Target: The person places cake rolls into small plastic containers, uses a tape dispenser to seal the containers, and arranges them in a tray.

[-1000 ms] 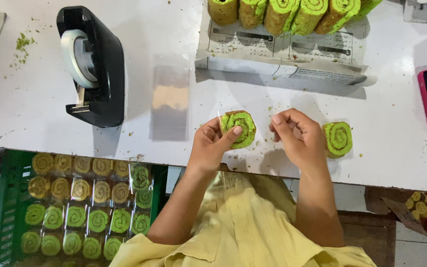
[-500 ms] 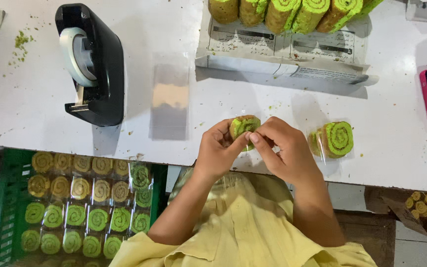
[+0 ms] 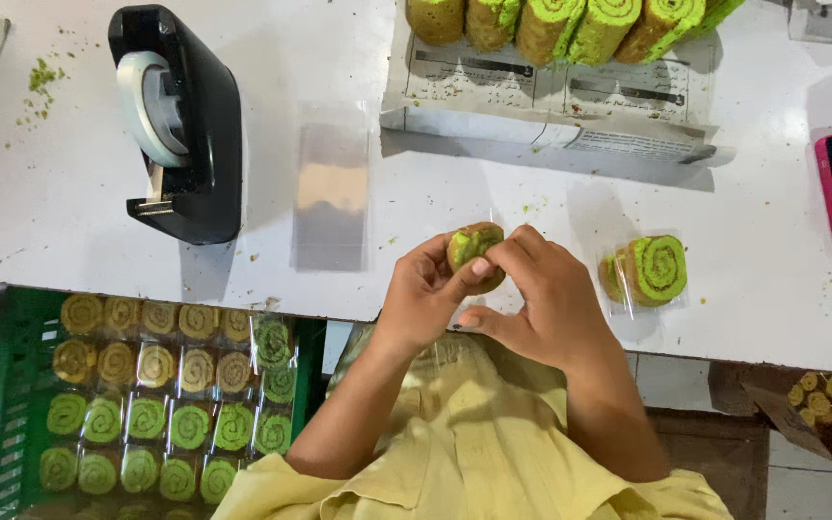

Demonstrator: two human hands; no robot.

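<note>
I see a green-and-brown swirl roll slice [image 3: 475, 246] in clear wrap, held above the white table's [image 3: 69, 193] near edge. My left hand [image 3: 421, 299] and right hand [image 3: 541, 299] both pinch it tightly. A wrapped slice [image 3: 652, 271] lies just right, a black tape dispenser [image 3: 185, 125] well left.

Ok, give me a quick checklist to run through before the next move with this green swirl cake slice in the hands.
1. Grip: left hand and right hand both pinch the green-and-brown swirl cake slice above the white table edge: ok.
2. Clear plastic wrap around the held slice: cannot tell.
3. Black tape dispenser upright with a roll loaded: ok.
4. Spare clear plastic sleeves lying flat between dispenser and hands: ok.
5. Wrapped swirl slice resting apart on the table: ok.
6. Green crate of wrapped slices below the table, room left: cannot tell.
</note>
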